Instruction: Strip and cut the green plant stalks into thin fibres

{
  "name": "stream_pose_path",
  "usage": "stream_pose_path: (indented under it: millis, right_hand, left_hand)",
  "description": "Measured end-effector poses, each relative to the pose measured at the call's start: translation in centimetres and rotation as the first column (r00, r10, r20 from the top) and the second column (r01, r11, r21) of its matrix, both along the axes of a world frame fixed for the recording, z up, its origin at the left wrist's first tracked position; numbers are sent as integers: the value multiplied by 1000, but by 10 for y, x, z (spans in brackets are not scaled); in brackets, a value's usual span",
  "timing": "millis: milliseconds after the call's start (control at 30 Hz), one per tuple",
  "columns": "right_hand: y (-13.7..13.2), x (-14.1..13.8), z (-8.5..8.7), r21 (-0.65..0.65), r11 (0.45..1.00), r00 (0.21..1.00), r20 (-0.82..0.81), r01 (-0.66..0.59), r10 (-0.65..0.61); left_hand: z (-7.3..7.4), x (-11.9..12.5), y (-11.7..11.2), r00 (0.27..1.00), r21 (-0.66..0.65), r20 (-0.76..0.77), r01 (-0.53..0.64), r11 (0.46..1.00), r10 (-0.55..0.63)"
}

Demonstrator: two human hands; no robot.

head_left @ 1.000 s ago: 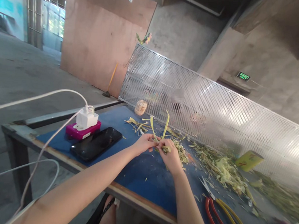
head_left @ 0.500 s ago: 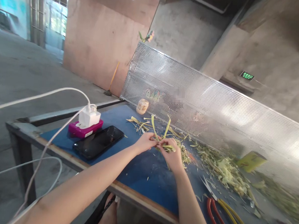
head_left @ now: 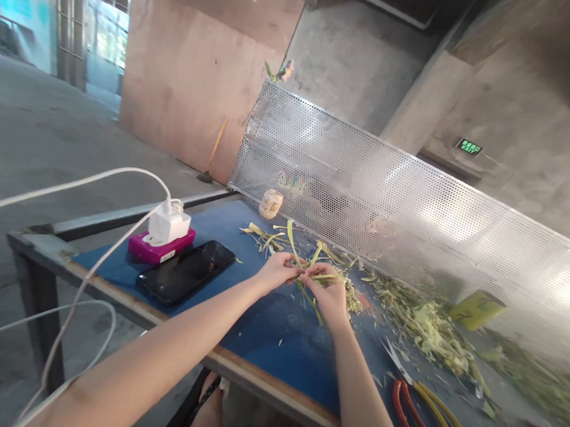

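Note:
Over the middle of the blue tabletop [head_left: 262,341], my left hand [head_left: 277,272] and my right hand [head_left: 331,297] meet, fingertips almost touching. Both pinch yellow-green leaf strips [head_left: 291,236] where these cross. One long end stands up between the hands, a shorter one leans up beside it, and others stick out to the right and hang below my fingers. The crossing itself is partly hidden by my fingers. Behind and beside my right hand lies a heap of shredded leaf bits [head_left: 352,298]. More loose strips [head_left: 264,237] lie beyond my left hand.
Scissors [head_left: 416,402] with red and yellow handles lie at right, near a larger leaf pile [head_left: 427,325] and a green-yellow box [head_left: 477,309]. On the left are a black phone [head_left: 187,272] and a magenta power strip [head_left: 160,248] with trailing cables. A perforated metal panel [head_left: 365,173] borders the back.
The strip end that stood up on the right has dropped lower, and a strip now hangs down below my fingers. My hands stay pinched together in nearly the same place.

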State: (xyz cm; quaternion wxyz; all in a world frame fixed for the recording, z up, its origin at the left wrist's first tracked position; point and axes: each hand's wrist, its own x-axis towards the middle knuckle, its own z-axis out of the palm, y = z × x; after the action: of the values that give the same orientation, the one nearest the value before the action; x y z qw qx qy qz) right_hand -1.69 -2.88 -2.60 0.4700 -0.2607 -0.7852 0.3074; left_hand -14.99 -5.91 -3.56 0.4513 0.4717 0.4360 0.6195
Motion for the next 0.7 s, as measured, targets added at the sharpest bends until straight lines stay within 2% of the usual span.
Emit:
stream_pose_path:
  millis: [67,233,300,400,533,700]
  right_hand:
    - [1,0,-1,21,1000,1000,29,9,-10]
    - [2,1,-1,232,972,985,159,34,-72]
    - [1,2,0,260,966,982,178,9,-57]
    - [2,2,-2,218,976,995,102,-14,-8]
    - [4,5,-1,177,983,998,-32,50,-45]
    - [4,9,5,252,959,989,-105,132,-108]
  left_hand:
    - [1,1,-1,1000,9,-5,1,1000,-1]
    - [4,1,-4,1000,20,-23,-1,1000,1]
    - [4,0,-4,1000,27,-28,-6,1000,7]
    - [2,-1,-2,999,41,-26,-31,999,32]
    - [-1,-2,2,998,38,-22,-57,998,58]
    - [-3,-2,4,998,34,-17,-68,997,68]
